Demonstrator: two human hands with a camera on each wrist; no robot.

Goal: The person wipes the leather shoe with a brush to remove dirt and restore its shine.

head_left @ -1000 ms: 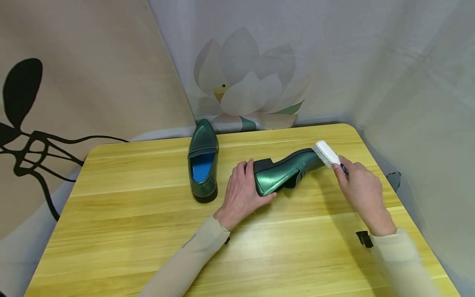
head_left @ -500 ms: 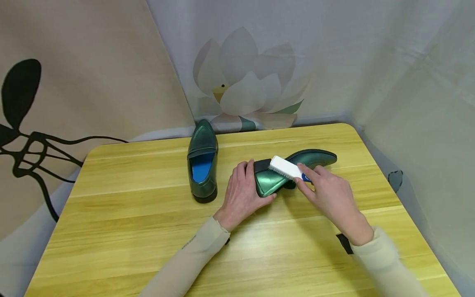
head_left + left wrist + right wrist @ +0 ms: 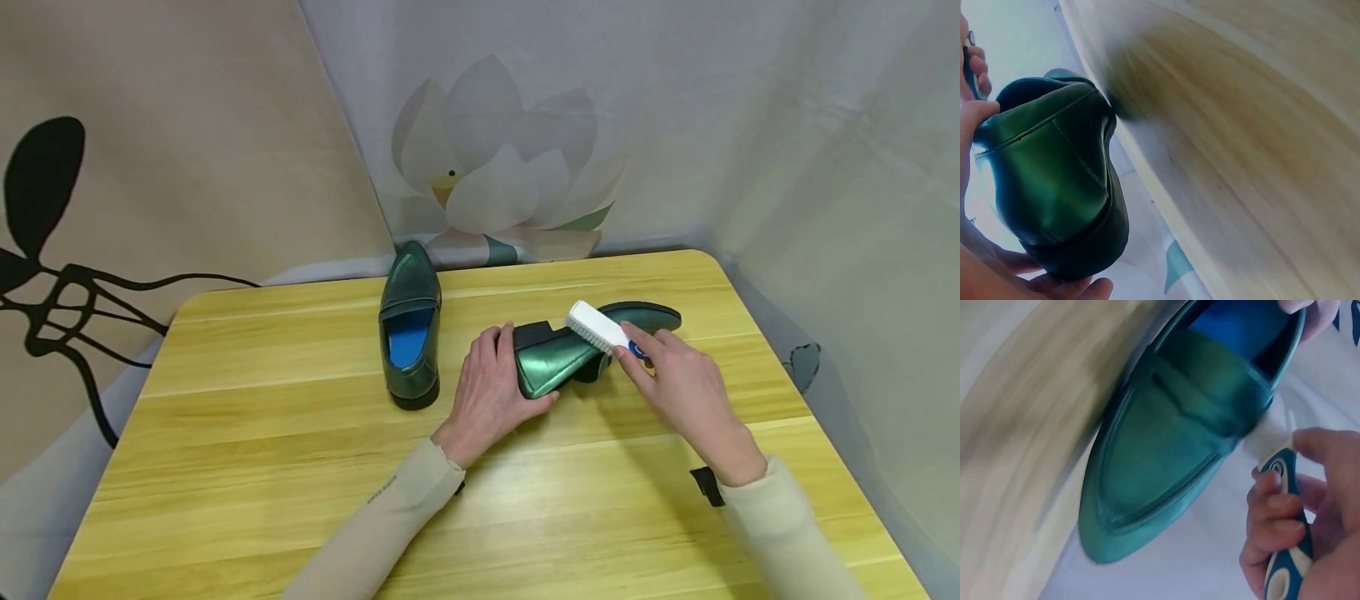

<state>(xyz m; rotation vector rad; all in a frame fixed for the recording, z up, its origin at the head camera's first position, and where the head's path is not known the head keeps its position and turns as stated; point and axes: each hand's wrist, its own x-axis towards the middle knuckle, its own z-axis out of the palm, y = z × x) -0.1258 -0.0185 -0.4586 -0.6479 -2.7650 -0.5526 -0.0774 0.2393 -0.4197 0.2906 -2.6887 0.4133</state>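
Note:
A metallic green loafer [image 3: 551,364] lies tilted on its side, its toe pointing right and its black heel upward. My left hand [image 3: 491,396] grips it round the heel, thumb at the collar and fingers by the sole, as the left wrist view shows. In my right hand [image 3: 678,387] is a white brush [image 3: 596,327] with a blue-and-white handle [image 3: 1288,519], fingers wrapped round the handle. The bristles lie against the loafer's upturned side near mid-length. In the right wrist view the loafer's vamp [image 3: 1166,437] and blue insole [image 3: 1241,328] face the camera.
A matching green loafer [image 3: 410,333] with a blue insole stands upright left of my left hand, toe toward the back edge. The wooden table [image 3: 300,467] ends at a pale curtain [image 3: 787,167] printed with a flower.
The brush in my right hand went from the loafer's toe left to near its heel, then slightly back right to mid-length. My left hand and the loafer stay in place.

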